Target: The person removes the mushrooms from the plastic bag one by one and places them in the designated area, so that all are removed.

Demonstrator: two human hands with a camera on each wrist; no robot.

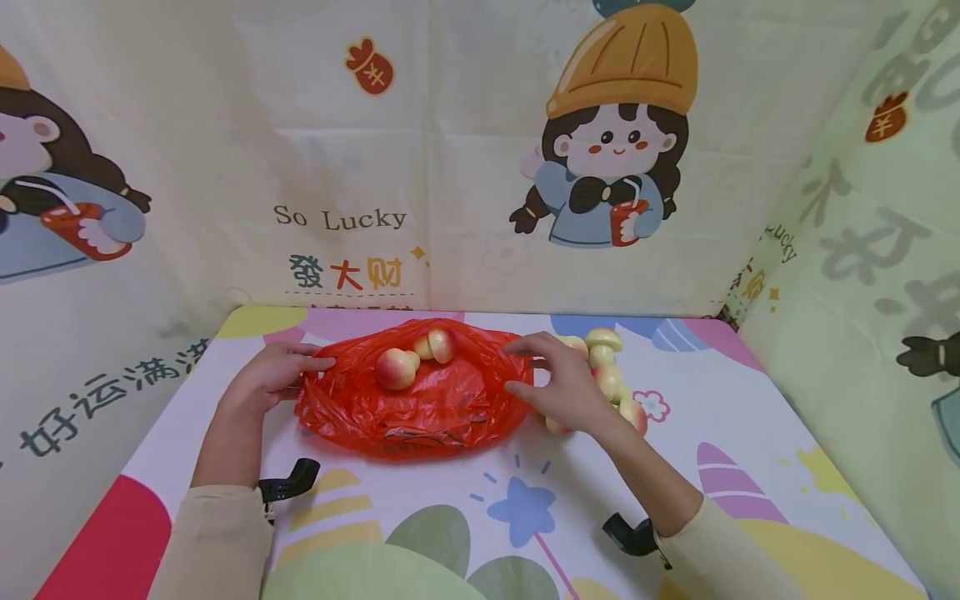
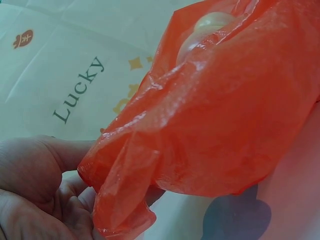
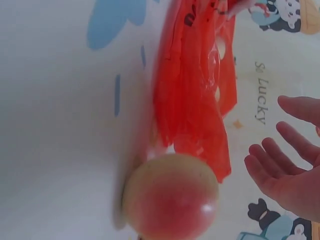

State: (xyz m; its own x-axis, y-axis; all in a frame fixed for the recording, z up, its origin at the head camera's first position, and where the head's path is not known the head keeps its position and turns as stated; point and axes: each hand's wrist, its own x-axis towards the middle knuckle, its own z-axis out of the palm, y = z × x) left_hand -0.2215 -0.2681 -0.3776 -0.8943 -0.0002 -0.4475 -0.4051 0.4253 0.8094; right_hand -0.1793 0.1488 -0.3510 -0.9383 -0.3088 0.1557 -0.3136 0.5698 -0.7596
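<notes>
A red plastic bag [image 1: 450, 408] lies on the table with its mouth spread. Two mushroom-shaped pieces, a pink-capped mushroom [image 1: 395, 369] and a smaller-looking mushroom [image 1: 441, 344], are on the red plastic inside the mouth. My left hand [image 1: 264, 377] pinches the bag's left edge between thumb and fingers; the left wrist view shows the gathered plastic [image 2: 127, 185] there. At the bag's right edge is my right hand [image 1: 568, 385]. Its fingers are spread and hold nothing, and the right wrist view shows the hand [image 3: 292, 170] apart from the bag.
Several more mushrooms [image 1: 611, 382] form a pile right of the bag, partly hidden behind my right hand. A large pink-red cap [image 3: 172, 197] is close in the right wrist view. The patterned table [image 1: 600, 475] meets printed cloth walls [image 1: 465, 208] at the back and sides.
</notes>
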